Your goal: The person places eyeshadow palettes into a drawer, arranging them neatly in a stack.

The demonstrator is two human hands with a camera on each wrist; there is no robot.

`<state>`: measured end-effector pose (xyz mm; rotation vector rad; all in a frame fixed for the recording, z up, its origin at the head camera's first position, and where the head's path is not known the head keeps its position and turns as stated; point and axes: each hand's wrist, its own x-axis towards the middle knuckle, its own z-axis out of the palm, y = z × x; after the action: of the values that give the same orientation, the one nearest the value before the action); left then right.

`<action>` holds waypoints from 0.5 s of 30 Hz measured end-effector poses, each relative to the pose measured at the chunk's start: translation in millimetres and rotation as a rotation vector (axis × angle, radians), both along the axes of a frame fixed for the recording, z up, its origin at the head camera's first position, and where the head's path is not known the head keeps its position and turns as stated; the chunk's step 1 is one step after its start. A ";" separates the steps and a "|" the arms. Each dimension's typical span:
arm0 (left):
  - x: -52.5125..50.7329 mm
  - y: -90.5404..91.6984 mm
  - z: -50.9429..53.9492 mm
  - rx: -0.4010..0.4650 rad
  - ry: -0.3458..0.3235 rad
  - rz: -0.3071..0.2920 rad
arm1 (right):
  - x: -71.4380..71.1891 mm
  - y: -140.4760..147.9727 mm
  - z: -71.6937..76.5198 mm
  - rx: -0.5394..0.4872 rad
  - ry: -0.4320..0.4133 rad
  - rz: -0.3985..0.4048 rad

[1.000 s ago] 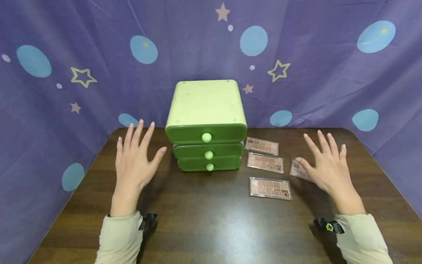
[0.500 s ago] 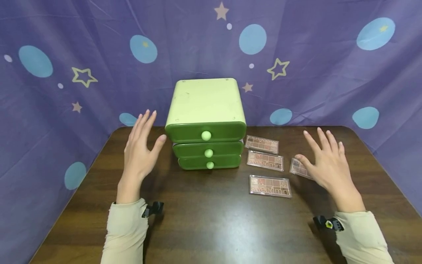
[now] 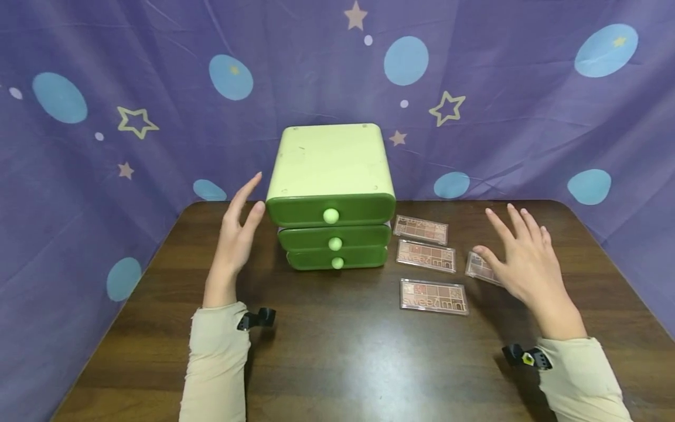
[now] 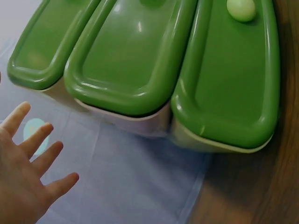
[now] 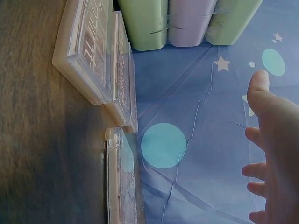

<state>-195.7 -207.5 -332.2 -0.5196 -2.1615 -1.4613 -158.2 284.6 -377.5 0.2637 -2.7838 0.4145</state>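
A purple-blue cloth [image 3: 174, 47] printed with stars and blue ovals fills the back of the head view; before it lies a dark wooden table [image 3: 316, 351], its grain also showing along one edge of both wrist views. The largest thing on it is the drawer cabinet [image 3: 331, 176], standing at the table's far middle; from the head camera it shows a pale green top and three dark green fronts, while the right wrist camera catches its side in green, lilac and green tiers.

The left hand [image 3: 234, 240] is near the cabinet's left side, a gap between them; the head view has it nearly edge-on, thumb and a finger standing apart, but the left wrist view shows more fingers, spread and gripping nothing. The right hand [image 3: 529, 264] is raised over the table's right side, fingers apart and holding nothing; from the head it overlaps the rightmost palette [image 3: 481, 269], yet the right wrist view shows clear space between hand and palettes.

The near palette [image 3: 434, 296], middle palette [image 3: 426, 256] and far palette [image 3: 420, 230] lie flat right of the cabinet; "sweet mint" reads from the head on the near two; their thick clear edges show only from the right wrist. Smallest are the round pale knobs [image 3: 331, 216], three in the head view.
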 end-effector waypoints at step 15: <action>-15.1 6.4 -3.0 0.221 -0.105 -0.165 | 0.9 -0.7 -0.3 -0.001 0.002 0.002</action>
<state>-210.7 -201.1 -335.2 -0.5635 -2.0402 -1.8289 -157.3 284.0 -377.8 0.2664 -2.7816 0.4163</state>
